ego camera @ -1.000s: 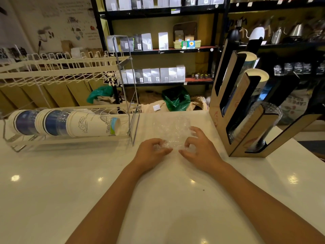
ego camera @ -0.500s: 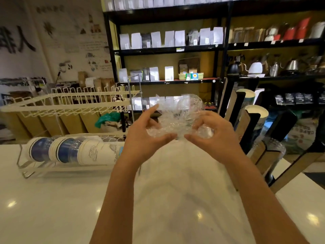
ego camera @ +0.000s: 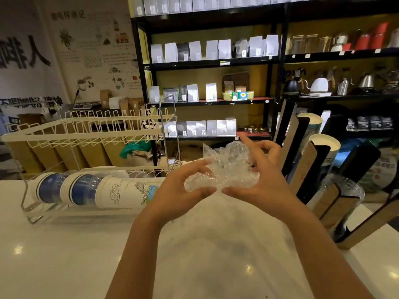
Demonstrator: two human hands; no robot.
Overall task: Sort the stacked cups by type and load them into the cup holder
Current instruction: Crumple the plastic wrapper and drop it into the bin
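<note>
A crumpled clear plastic wrapper (ego camera: 226, 167) is held in the air above the white counter (ego camera: 64, 255) between both hands. My left hand (ego camera: 179, 195) grips its lower left side and my right hand (ego camera: 265, 182) grips its right side, forefinger raised. A row of stacked cups (ego camera: 92, 192), white paper ones mixed with clear ones over blue, lies on its side in the lower tier of a white wire rack (ego camera: 86, 130) at the left. The wooden cup holder (ego camera: 306, 169) stands at the right, with white paper cups (ego camera: 323, 143) in its back slots and clear cups (ego camera: 343, 188) in the front slot.
Black shelving (ego camera: 216, 63) with white pouches, kettles and jars fills the background behind the counter. Brown paper sacks and a green bag (ego camera: 131, 147) sit on the floor beyond the rack. The counter's right edge runs close behind the cup holder.
Both hands picked the clear wrapper up off the counter and raised it to mid-air. Since half a second ago they have kept crumpling it, the right forefinger lifting.
</note>
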